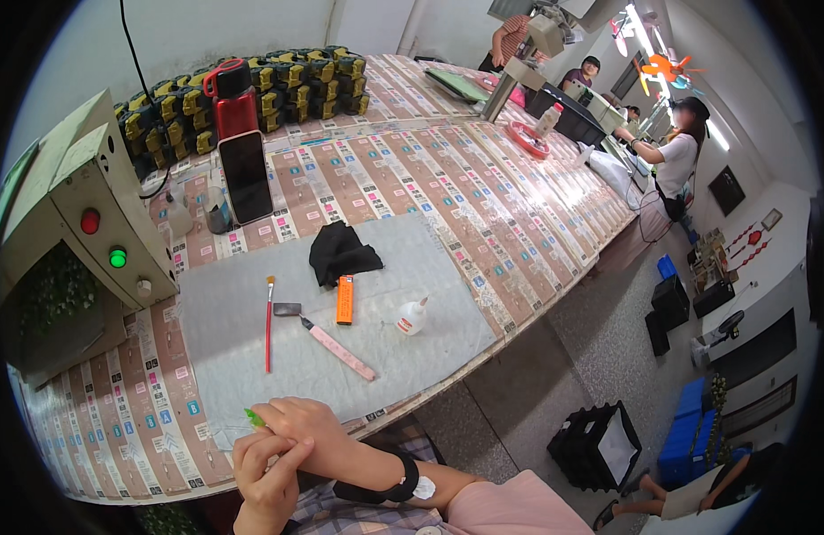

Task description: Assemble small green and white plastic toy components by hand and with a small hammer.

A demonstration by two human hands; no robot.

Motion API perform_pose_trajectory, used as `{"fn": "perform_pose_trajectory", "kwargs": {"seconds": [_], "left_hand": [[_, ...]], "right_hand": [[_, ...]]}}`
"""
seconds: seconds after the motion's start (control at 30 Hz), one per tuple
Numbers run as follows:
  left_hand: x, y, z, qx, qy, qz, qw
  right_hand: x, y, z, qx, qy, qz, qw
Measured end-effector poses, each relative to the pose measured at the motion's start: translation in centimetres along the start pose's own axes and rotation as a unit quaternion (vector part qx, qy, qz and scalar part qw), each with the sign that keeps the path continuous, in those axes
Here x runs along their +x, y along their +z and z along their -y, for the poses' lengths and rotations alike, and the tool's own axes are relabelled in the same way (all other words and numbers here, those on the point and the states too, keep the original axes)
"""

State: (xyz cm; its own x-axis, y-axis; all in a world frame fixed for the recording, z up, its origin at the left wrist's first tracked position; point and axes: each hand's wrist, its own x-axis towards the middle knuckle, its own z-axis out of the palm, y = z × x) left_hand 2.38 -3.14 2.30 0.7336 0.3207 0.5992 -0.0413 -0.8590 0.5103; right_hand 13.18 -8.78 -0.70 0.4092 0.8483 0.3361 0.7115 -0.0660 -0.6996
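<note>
At the counter's [519, 267] near edge, the right hand [309, 432] pinches a small green piece [254, 416], the left hand's [265, 473] fingers closed against it — best kept low and steady — brush [269, 323], lighter [344, 300] and glue bottle [412, 316] nearby.

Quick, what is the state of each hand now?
Left hand: fingers curled, resting against the right hand; holding nothing that shows.
Right hand: closed around a small green piece at the table edge.

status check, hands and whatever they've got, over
Both hands together at table's near edge: right hand pinches small green piece, left hand touching right. Red brush and scraper lie untouched on grey mat.
</note>
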Motion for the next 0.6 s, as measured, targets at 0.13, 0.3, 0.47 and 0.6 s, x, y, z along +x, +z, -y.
{"fn": "perform_pose_trajectory", "kwargs": {"seconds": [0.13, 0.3, 0.47, 0.6], "left_hand": [[-0.12, 0.07, 0.16, -0.003, -0.006, -0.002, 1.0], [-0.03, 0.03, -0.14, -0.025, -0.032, -0.002, 0.999], [-0.25, 0.07, 0.09, -0.029, -0.026, 0.005, 0.999], [-0.38, 0.13, -0.2, -0.029, -0.031, -0.029, 0.999]], "right_hand": [[0.02, 0.0, 0.04, 0.003, -0.005, -0.012, 1.0], [0.04, -0.1, 0.06, -0.002, -0.006, -0.004, 1.0], [0.04, 0.0, -0.03, -0.011, -0.003, 0.001, 1.0], [0.25, -0.08, 0.24, -0.009, -0.017, -0.014, 1.0]]}}
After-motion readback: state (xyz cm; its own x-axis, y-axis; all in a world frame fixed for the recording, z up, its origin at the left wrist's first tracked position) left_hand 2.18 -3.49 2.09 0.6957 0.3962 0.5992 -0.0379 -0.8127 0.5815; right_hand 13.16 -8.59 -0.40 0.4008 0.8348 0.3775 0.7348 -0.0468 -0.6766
